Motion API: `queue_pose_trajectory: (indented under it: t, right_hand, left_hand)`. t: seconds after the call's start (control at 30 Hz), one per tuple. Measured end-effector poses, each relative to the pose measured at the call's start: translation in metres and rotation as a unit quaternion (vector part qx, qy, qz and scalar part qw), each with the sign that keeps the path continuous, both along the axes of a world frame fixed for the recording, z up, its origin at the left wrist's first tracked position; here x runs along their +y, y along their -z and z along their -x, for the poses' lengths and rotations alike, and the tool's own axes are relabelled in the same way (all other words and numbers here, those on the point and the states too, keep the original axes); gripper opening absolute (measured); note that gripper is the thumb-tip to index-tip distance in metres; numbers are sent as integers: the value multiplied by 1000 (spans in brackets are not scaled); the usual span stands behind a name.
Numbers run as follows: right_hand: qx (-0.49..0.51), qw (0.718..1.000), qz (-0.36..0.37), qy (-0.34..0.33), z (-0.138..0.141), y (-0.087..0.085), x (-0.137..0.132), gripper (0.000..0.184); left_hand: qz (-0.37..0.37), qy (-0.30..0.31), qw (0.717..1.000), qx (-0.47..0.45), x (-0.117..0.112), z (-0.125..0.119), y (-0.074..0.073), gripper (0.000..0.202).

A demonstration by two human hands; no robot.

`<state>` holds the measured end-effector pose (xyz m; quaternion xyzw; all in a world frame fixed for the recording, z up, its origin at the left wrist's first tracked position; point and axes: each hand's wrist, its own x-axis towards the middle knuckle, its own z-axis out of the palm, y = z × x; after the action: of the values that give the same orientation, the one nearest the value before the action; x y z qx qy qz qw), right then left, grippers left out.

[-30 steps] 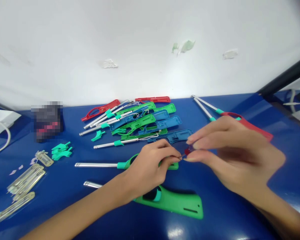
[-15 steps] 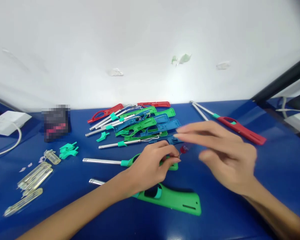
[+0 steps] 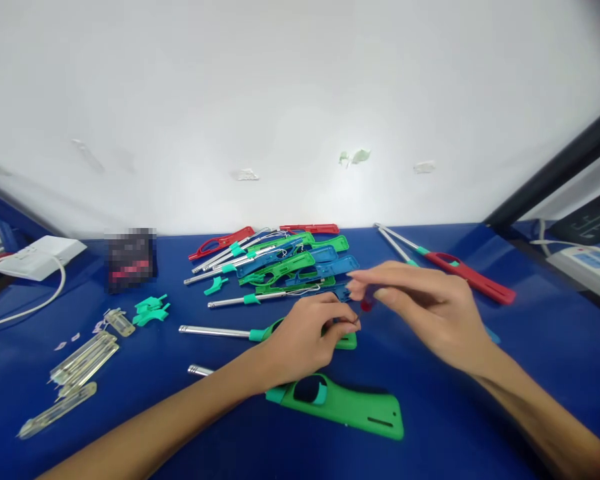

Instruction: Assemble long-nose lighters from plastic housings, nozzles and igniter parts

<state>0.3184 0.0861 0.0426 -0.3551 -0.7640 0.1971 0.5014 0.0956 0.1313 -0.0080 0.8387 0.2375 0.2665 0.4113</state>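
My left hand [image 3: 313, 333] is closed in a pinch above a green gas lighter [image 3: 347, 342], covering its middle. Its fingertips meet at the thin lower end of what looks like a small screwdriver with a see-through red handle [image 3: 367, 305]. The fingers and thumb of my right hand [image 3: 425, 300] close around the top of that handle, hiding part of it. Nearer to me, a second green gas lighter [image 3: 350, 407] lies beneath my left forearm, its metal tube partly covered.
Behind my hands lies a pile of opened lighter shells [image 3: 280, 267] with metal tubes. A red lighter [image 3: 473, 277] is at the right. To the left are teal triggers [image 3: 151, 311], clear fuel tanks [image 3: 85, 360], a dark pouch [image 3: 130, 260] and a white box [image 3: 43, 257] with a cable.
My right hand has moved left and its fingers have closed around the red handle. The left hand keeps its pinch. The whole view has tilted up a little.
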Motion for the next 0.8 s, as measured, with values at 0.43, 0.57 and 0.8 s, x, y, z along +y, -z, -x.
queue_pose_trajectory:
  t: [0.43, 0.57, 0.8]
  right_hand:
    - [-6, 1000, 14, -2, -1, -4, -4, 29]
    - [16, 999, -19, 26, -2, -2, -1, 14]
    - [-22, 1000, 7, -17, -6, -13, -3, 32]
  left_hand:
    - [34, -18, 999, 14, -1, 1, -6, 12]
    - [34, -16, 999, 13, -1, 0, -6, 12]
    - [22, -15, 1000, 14, 0, -1, -1, 13]
